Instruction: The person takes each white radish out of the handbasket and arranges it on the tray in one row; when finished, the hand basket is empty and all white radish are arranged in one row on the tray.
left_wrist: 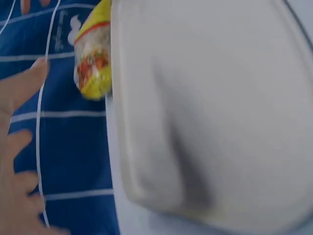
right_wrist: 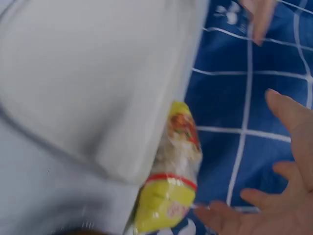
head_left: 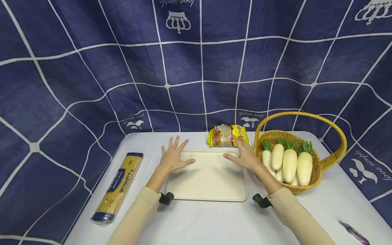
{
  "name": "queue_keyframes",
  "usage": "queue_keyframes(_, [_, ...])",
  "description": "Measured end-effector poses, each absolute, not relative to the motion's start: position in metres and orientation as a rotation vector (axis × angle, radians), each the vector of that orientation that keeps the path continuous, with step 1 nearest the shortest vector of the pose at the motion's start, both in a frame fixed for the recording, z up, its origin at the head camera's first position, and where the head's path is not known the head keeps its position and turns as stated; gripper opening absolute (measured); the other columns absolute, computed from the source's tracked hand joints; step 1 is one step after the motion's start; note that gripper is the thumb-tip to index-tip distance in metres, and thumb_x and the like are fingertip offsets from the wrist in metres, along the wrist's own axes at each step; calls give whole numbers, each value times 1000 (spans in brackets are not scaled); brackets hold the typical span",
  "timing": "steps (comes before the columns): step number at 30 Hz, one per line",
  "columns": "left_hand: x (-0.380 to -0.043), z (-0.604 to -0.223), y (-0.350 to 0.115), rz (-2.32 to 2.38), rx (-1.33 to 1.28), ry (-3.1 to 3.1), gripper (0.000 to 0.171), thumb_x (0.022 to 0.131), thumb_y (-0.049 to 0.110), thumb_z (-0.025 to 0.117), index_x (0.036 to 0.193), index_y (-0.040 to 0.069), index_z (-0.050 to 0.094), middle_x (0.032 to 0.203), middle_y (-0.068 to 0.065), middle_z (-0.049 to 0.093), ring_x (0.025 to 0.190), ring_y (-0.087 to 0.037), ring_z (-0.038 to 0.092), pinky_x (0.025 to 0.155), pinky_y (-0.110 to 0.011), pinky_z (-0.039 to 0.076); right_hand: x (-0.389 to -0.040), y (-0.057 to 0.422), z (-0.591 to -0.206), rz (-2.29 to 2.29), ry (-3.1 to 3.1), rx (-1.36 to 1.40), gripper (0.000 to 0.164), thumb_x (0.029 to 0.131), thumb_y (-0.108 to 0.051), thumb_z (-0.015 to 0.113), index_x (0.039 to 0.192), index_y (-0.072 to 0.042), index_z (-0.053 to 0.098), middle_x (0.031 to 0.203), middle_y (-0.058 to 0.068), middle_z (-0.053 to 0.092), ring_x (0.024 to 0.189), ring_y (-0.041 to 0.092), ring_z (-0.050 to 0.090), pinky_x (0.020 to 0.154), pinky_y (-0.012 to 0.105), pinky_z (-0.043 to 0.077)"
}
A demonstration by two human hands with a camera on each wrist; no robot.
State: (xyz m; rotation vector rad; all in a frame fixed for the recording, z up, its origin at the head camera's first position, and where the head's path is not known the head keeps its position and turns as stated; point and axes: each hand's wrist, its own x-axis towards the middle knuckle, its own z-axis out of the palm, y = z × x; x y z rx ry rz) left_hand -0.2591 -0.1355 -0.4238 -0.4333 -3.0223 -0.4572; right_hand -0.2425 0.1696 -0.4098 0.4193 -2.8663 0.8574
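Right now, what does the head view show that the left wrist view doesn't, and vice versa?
Only the head view shows the spaghetti pack, basket, white radishes and sleeves.
The left wrist view adds no object, just a closer, blurred look at the tray.
Both show the yellow bag, blue cloth, left hand, part of the right hand, and that tray.

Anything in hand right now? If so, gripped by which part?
Nothing is held. Both hands are empty, fingers spread, near the tray.
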Motion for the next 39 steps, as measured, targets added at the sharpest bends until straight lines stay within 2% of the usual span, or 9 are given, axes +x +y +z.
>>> queue_keyframes(3, [-256,-430,-154,-667,-556,-3056,94,72,50,73,148,13,32,153,-26,15,140,-46,8,104,-72,16,-229,191,-405,1030,-2826,498,84,83,-37,69,148,-5,26,143,32,32,120,51,44,93,61,44])
queue_keyframes(6, [-255,-436,-173,-841,-573,-3114,100,67,39,82,146,4,32,151,-29,17,139,-48,11,106,-68,18,-214,215,-400,1134,-2773,518,75,84,-25,70,144,0,32,132,32,45,102,46,59,82,49,55])
queue_keyframes(9, [-254,-440,-191,-901,-525,-3185,106,60,32,87,144,-1,32,150,-29,20,138,-48,14,109,-65,17,-199,242,-393,1173,-2739,483,66,86,-19,68,139,4,38,121,31,54,93,40,64,76,42,57])
queue_keyframes(14, [-255,-447,-211,-877,-451,-3300,110,52,26,90,143,0,35,149,-27,25,138,-48,17,110,-62,17,-181,285,-385,1126,-2736,371,60,88,-17,66,136,8,40,112,33,59,89,41,64,70,32,57])
queue_keyframes(21, [-255,-453,-217,-896,-454,-3370,111,47,25,91,142,3,39,149,-25,27,136,-48,21,110,-62,18,-173,335,-392,1057,-2736,144,62,88,-20,64,135,12,37,113,41,52,95,56,56,69,52,55])
queue_keyframes(23, [-255,-454,-216,-898,-465,-3382,109,48,25,91,142,4,39,149,-24,28,136,-48,22,110,-62,18,-173,345,-395,1009,-2733,83,62,88,-21,64,134,12,39,113,42,52,96,57,55,67,46,56])
queue_keyframes(26, [-255,-455,-214,-894,-460,-3400,109,48,23,91,142,5,40,149,-24,28,136,-48,21,110,-63,17,-173,357,-401,930,-2726,18,62,87,-21,65,131,14,40,110,43,52,94,56,55,65,46,54])
queue_keyframes(31, [-256,-454,-210,-880,-420,-3427,112,47,22,91,144,7,37,149,-24,27,136,-49,21,109,-63,17,-177,364,-404,848,-2778,-83,66,88,-22,64,131,18,35,115,46,45,98,59,50,75,63,47])
queue_keyframes(39, [-257,-453,-209,-902,-360,-3455,114,47,20,91,146,10,34,151,-23,25,137,-47,18,110,-64,16,-185,367,-395,755,-3063,-189,85,86,-30,63,136,21,18,124,50,33,106,66,36,82,70,39])
